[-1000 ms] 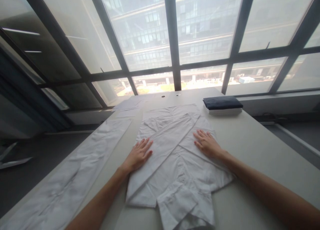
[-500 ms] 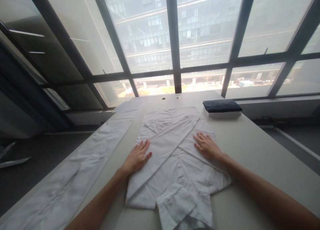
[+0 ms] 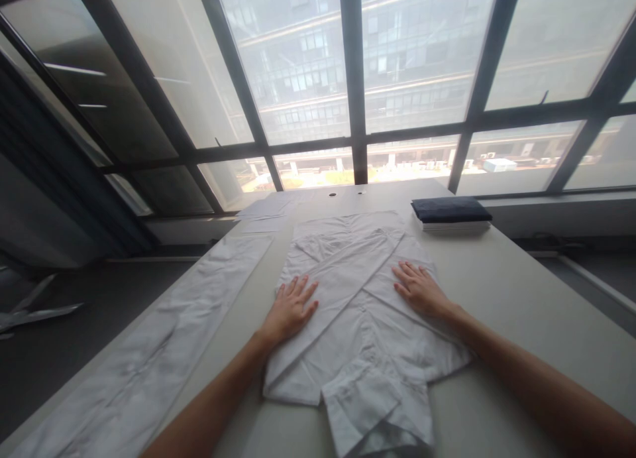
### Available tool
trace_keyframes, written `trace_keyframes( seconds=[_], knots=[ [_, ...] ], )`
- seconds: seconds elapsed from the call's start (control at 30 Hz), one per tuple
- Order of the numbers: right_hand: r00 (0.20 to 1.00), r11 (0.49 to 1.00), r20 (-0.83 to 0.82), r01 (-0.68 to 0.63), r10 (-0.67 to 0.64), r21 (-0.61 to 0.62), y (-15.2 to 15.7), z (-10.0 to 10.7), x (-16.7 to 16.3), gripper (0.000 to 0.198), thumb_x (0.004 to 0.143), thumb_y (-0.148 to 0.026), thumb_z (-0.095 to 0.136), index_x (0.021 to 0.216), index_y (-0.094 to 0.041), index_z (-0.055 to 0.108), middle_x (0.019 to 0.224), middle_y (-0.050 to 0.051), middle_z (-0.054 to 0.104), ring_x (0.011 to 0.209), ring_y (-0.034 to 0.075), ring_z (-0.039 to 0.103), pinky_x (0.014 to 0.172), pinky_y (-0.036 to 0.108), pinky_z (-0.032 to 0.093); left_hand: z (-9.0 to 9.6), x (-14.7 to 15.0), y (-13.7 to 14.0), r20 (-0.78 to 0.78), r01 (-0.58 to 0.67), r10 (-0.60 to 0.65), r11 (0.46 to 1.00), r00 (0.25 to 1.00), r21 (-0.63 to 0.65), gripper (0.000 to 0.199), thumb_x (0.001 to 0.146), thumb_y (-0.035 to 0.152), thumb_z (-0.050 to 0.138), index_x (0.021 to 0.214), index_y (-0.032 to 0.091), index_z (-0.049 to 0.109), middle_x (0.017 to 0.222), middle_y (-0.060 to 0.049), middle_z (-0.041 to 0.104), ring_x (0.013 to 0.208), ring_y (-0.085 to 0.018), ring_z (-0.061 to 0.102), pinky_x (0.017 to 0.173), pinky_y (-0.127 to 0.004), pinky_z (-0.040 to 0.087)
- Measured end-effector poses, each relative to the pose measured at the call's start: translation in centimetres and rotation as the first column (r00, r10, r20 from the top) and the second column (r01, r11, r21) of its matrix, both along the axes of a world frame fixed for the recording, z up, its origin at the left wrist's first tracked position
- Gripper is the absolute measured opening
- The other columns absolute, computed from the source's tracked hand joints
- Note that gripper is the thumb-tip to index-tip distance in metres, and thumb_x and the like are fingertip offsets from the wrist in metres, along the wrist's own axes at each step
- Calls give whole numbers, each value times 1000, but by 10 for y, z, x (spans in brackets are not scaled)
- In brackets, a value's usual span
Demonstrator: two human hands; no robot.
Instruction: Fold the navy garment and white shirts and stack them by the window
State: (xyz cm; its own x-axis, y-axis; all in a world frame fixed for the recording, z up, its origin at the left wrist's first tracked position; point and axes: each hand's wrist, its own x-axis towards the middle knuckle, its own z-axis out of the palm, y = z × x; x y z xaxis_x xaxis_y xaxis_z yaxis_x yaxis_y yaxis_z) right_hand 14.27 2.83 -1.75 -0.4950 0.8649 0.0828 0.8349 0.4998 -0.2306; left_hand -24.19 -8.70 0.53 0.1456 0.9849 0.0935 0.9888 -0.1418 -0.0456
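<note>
White shirt (image 3: 365,319) lies flat at the middle of the tabletop (image 3: 501,292), both sleeves folded in and crossed over the body; hem end nearest the camera, rumpled and partly doubled over.

Left hand (image 3: 292,308): palm down on the left edge of the shirt, fingers spread flat, gripping nothing. Right hand (image 3: 420,287): palm down on the right folded sleeve, fingers likewise extended, pressing only.

Handling, judged: thin woven cloth, light, limp, no stiffness of its own. Creases show wherever it is bunched, so it will sag and lose its folds if lifted by one point. Not fragile; probably slides easily on the smooth tabletop. Best hold: pinch through the layers at two matching points on the left and right side edges, or at the near hem corners, so the crossed sleeves stay trapped.

Nearby: long white garment (image 3: 163,339) laid out along the left of the tabletop, apart from the shirt. Dark folded stack (image 3: 451,210) at far right, by the window (image 3: 308,60).
</note>
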Motion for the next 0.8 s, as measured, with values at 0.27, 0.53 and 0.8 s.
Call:
trace_keyframes(
  seconds=[0.27, 0.53, 0.8],
  knots=[
    [1000, 1000, 14, 0, 0, 20, 4, -8, 0, 61, 104, -45, 34, 158, -17, 38, 166, 15, 26, 155, 29, 20, 123, 51, 17, -14, -5, 1, 23, 2, -3, 1000, 1000, 23, 58, 104, 50, 39, 159, 31, 36, 166, -8, 29, 153, -36, 25, 119, -61, 27],
    [999, 998, 45, -16, 13, 59, 37, -9, -7, 62, 104, -45, 32, 158, -16, 37, 166, 17, 28, 154, 30, 23, 122, 52, 19, -11, -8, 32, 63, -13, 10, 999, 998, 43, 58, 102, 51, 42, 156, 29, 42, 164, -10, 33, 151, -36, 28, 119, -61, 27],
    [999, 997, 46, -1, -3, 71, 51, -8, -11, 61, 104, -44, 31, 156, -14, 40, 165, 17, 31, 153, 30, 25, 122, 52, 21, 5, -10, 33, 109, 64, -70, 996, 992, 62, 54, 102, 42, 46, 153, 26, 46, 160, -11, 41, 150, -31, 34, 120, -59, 28]
  ],
)
